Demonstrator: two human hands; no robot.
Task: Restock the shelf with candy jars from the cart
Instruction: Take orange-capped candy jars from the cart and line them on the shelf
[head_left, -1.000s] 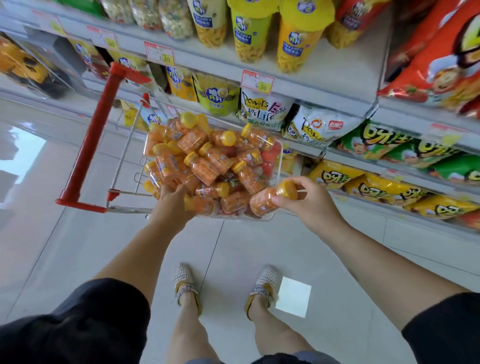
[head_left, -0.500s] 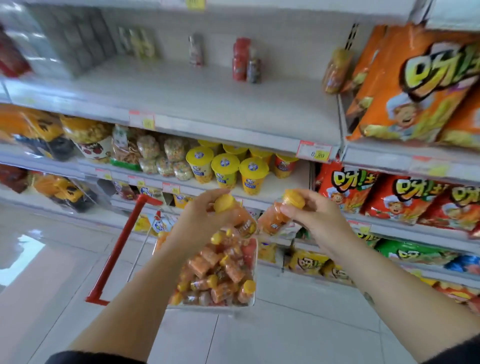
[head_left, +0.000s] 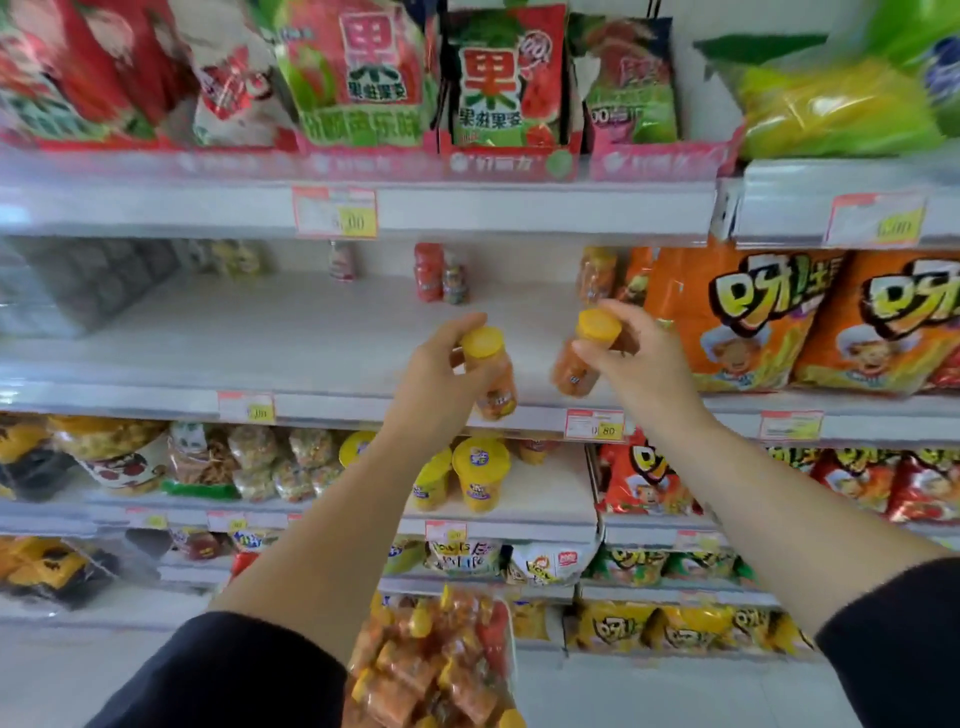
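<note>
My left hand (head_left: 436, 379) grips an orange candy jar with a yellow lid (head_left: 491, 374), tilted, in front of the grey shelf (head_left: 260, 332). My right hand (head_left: 634, 358) holds a second orange jar with a yellow lid (head_left: 582, 358), also tilted, just right of the first. Both jars hover above the shelf's front edge. Far below, between my arms, the cart (head_left: 436, 665) is heaped with several more orange jars. At the shelf's back stand a few small jars (head_left: 439, 273) and one orange jar (head_left: 597, 273).
Orange snack bags (head_left: 748, 322) fill the same shelf to the right of my hands. Grey boxes (head_left: 78, 286) occupy its left end. Green and red packets (head_left: 488, 78) sit on the shelf above. Yellow cups (head_left: 478, 473) and snack packs line the shelf below.
The view has swung up from the cart to the shelf. Both hands have risen with a jar each, from cart height to the level of the grey shelf.
</note>
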